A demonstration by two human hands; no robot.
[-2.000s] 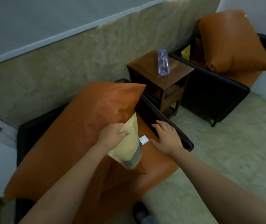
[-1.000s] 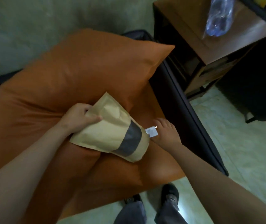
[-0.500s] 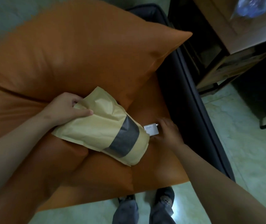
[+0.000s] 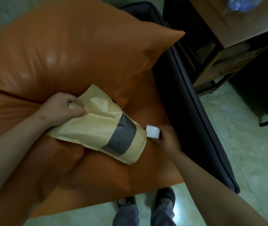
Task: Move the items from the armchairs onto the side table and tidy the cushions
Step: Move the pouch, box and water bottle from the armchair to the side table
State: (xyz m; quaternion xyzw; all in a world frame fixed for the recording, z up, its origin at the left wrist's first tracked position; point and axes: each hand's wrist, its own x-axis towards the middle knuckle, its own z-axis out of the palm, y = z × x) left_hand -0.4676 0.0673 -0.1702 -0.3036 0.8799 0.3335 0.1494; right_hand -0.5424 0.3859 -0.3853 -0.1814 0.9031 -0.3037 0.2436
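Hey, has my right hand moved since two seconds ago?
Yes: the right hand left the dark armrest, moving left onto the seat cushion, and now grips the white box.

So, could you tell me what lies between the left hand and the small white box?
The tan paper pouch, in the head view: the left hand grips its top end, and its grey-banded end lies right beside the white box.

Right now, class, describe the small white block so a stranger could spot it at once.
Start at the orange seat cushion of the black armchair. Near its right edge, beside the tan pouch, the right hand grips a small block. It alone is white.
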